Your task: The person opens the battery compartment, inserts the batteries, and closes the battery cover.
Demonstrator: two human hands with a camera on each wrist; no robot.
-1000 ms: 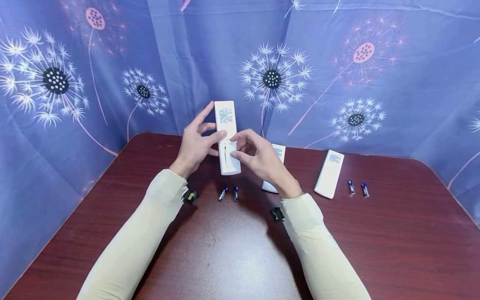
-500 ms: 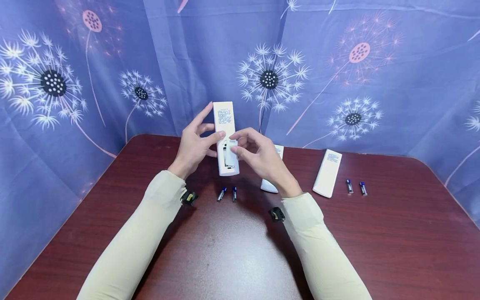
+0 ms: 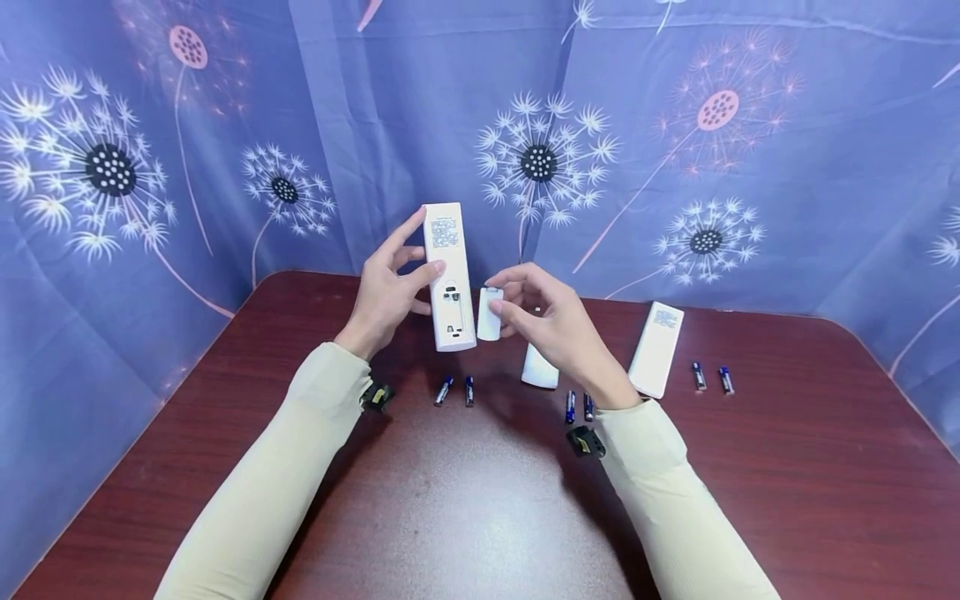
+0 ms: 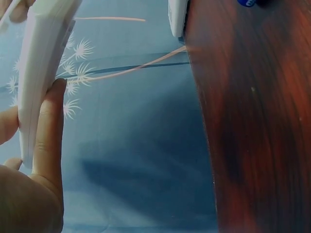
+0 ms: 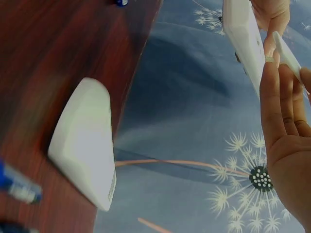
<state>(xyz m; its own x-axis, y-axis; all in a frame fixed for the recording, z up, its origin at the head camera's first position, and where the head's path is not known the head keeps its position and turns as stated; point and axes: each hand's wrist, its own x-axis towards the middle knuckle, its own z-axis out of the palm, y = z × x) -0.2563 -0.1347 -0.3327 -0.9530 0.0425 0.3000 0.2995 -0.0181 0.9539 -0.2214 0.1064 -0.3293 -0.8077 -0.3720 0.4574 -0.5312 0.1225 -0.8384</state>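
My left hand point(image 3: 390, 287) grips a white remote control point(image 3: 444, 258) by its sides, holding it upright above the table with its back toward me. The battery compartment in the lower back is uncovered and bare of batteries. Just to the right, my right hand point(image 3: 551, 317) pinches the white battery cover point(image 3: 490, 315) between thumb and fingers, apart from the remote. In the right wrist view the cover point(image 5: 287, 56) shows edge-on, held at the fingertips. On the table below the remote lie two blue and silver batteries, a left one point(image 3: 443, 391) and a right one point(image 3: 469, 391).
A second white remote point(image 3: 541, 367) lies partly hidden behind my right hand, with two batteries point(image 3: 571, 407) in front of it. Farther right lies a third remote point(image 3: 656, 350) beside two more batteries point(image 3: 699, 376). A blue patterned curtain point(image 3: 420, 108) hangs behind the brown table point(image 3: 450, 500).
The cover has come off the remote's back, baring the compartment. My right hand has moved right with the cover, bringing two batteries into view. My left hand keeps holding the remote nearly still.
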